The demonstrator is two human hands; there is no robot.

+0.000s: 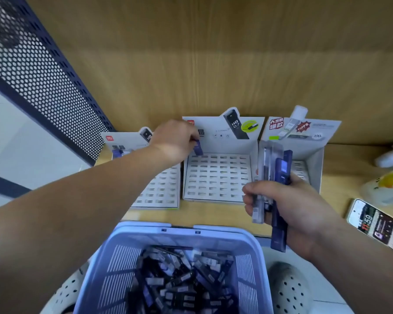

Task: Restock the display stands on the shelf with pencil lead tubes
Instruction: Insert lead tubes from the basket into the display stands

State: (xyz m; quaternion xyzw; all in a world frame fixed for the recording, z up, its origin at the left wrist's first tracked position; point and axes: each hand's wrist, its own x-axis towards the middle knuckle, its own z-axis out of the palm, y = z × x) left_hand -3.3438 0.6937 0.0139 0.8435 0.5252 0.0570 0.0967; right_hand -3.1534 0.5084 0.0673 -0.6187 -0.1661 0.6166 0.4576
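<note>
Pinches one blue tube [198, 148], near upright, in the left hand [175, 141] over the back-left slots of the middle stand [217, 177]. Grips a bundle of tubes [279, 168], pointing away, in the right hand [288, 207] just beside it.

Single view: a wide-angle camera worn on the head, aimed forward and steeply down. The white cardboard display stand with a slotted grid top [217, 177] sits at frame centre, within arm's reach of the lens. Beyond it rises the brown wood-grain back panel [213, 64]. Nearer than it, at the bottom edge, lies the pale blue slatted plastic basket [143, 230]. Straight edges bow toward the frame borders.
</note>
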